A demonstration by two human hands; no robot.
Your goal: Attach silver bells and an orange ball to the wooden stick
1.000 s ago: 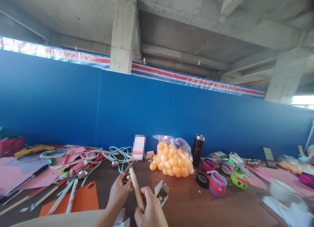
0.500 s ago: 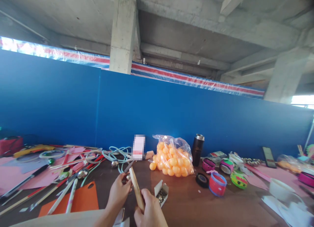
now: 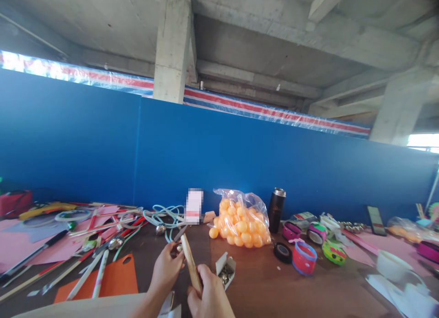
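My right hand (image 3: 213, 293) is closed round a flat wooden stick (image 3: 192, 265), which tilts up and to the left. Just left of it, my left hand (image 3: 165, 268) has its fingers pinched together near the stick's upper end. A thin grey strip (image 3: 180, 234) and a small shiny silver ball (image 3: 179, 248) show at those fingertips; what exactly the fingers hold is unclear. Close to my right hand, a small open white box (image 3: 225, 268) contains small shiny metal pieces. The lower part of the stick is hidden by my right hand.
A clear bag of orange balls (image 3: 244, 224) stands behind the box, with a black bottle (image 3: 276, 210) beside it. Sticks, pink paper and an orange sheet (image 3: 116, 277) crowd the left. Black tape (image 3: 283, 252), coloured rings and a white cup (image 3: 393, 266) lie rightward. A blue partition (image 3: 240, 153) rises behind.
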